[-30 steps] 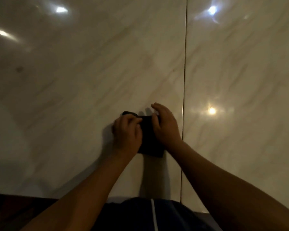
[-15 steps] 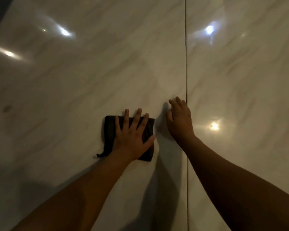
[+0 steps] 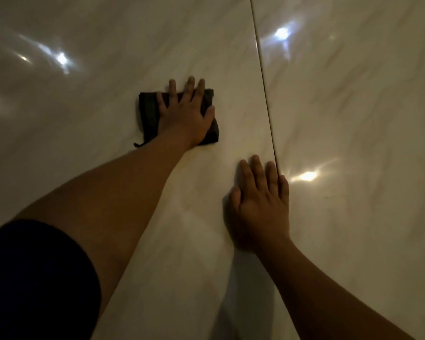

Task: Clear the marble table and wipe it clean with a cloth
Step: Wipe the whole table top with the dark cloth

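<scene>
The left hand (image 3: 184, 119) lay flat on a dark, folded cloth (image 3: 148, 114), pressing it against the marble table (image 3: 103, 38). Its fingers (image 3: 172, 90) were straight and spread, grasping nothing. Three fingertips reached past the far edge of the cloth onto the stone, while the thumb (image 3: 211, 111) lay at the cloth's right edge. The cloth sat on the left slab, left of the seam (image 3: 262, 77) and apart from it, far out from the person's body at the end of the outstretched left arm (image 3: 123, 192). Its left part showed beside the hand, and a short thread (image 3: 137, 144) stuck out from its near left corner. A dark sleeve (image 3: 35, 278) covered the upper arm in the lower left corner of the view.

The right hand (image 3: 260, 207) rested palm down on the bare marble, nearer the body than the cloth, to its right and apart from it. Its fingers were straight and close together, holding nothing. Its little finger lay at the seam, which ran as a thin dark line from the far edge of the view down to that hand. The right forearm (image 3: 329, 290) crossed the lower right corner.

The scene was dim. The polished stone showed pale veining and several bright glints (image 3: 281, 33), one on the left slab and two on the right, the nearer of these just beside the right hand.
</scene>
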